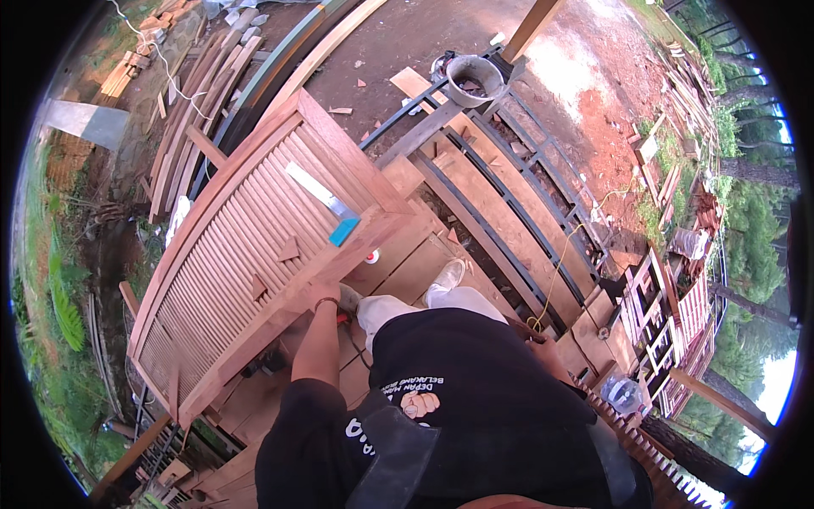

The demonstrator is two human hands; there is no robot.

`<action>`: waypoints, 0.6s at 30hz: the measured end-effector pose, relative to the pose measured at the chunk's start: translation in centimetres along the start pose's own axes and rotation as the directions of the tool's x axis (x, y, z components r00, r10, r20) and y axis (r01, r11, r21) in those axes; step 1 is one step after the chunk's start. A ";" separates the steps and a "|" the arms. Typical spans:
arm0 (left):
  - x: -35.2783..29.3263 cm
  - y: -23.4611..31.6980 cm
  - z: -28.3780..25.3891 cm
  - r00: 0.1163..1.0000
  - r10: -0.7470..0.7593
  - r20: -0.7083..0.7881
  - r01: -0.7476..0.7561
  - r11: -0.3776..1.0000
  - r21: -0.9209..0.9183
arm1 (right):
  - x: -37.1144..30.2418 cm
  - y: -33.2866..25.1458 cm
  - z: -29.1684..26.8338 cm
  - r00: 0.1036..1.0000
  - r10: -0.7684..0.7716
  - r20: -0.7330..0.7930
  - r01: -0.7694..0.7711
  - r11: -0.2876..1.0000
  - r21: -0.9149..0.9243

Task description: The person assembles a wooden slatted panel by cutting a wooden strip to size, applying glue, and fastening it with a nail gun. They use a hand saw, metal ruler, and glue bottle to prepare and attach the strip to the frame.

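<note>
Item: large reddish-brown wooden louvred shutter panel (pixel 246 254), framed, with fine parallel slats. It lies tilted across the plank deck (pixel 424 263), its long axis running from the deck's near-left corner up toward the far centre; the far end, a squared frame corner, points away from the person. The slats run across the short axis. As a judgement: the panel looks fully assembled, frame and slats in place, and any work left appears to be on its near-right frame rail, where the hand is.

Item: slatted timber walkway with dark metal rails (pixel 509 212), right of the panel, running toward the far edge.

Item: stack of long raw boards (pixel 199 93), on the ground beyond the deck's left edge.

Item: grey round bucket (pixel 472 79), at the far end of the walkway.

Item: long pale ruler with a blue block end (pixel 326 204), lying on the slats near the panel's far-right rail.

Item: small wooden offcuts (pixel 288 250), two or three, loose on the slats.

Item: left hand (pixel 326 294), on the panel's right frame rail, fingers bent against the wood; whether they clench it cannot be told.

Item: right hand, hidden behind the person's body; the state of its fingers cannot be told.
</note>
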State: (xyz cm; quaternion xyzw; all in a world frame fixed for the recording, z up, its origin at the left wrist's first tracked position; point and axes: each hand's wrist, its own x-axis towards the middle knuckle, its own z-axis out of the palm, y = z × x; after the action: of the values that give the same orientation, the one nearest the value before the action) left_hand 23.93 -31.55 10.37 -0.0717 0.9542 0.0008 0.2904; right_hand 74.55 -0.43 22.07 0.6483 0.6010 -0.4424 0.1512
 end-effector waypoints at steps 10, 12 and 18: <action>-2.9 14.8 -0.9 0.986 0.164 -0.015 -0.162 0.949 -0.270 | 9.2 -1.2 -9.6 0.971 0.241 -0.016 -0.198 0.832 0.518; -1.9 16.2 -1.3 0.994 0.105 -0.008 -0.103 0.955 -0.276 | 9.1 -4.6 -10.1 0.970 0.228 -0.084 -0.157 0.852 0.499; 2.6 22.0 -3.6 0.989 -0.096 -0.112 0.041 0.909 -0.415 | 14.5 -15.2 -12.1 0.947 -0.103 -0.303 0.195 0.936 0.292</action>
State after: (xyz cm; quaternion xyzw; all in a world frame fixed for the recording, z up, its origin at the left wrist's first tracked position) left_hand 16.81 -10.25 11.04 -0.1645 0.9464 0.1867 0.2058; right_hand 63.74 21.31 23.05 0.6726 0.5850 -0.4466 -0.0771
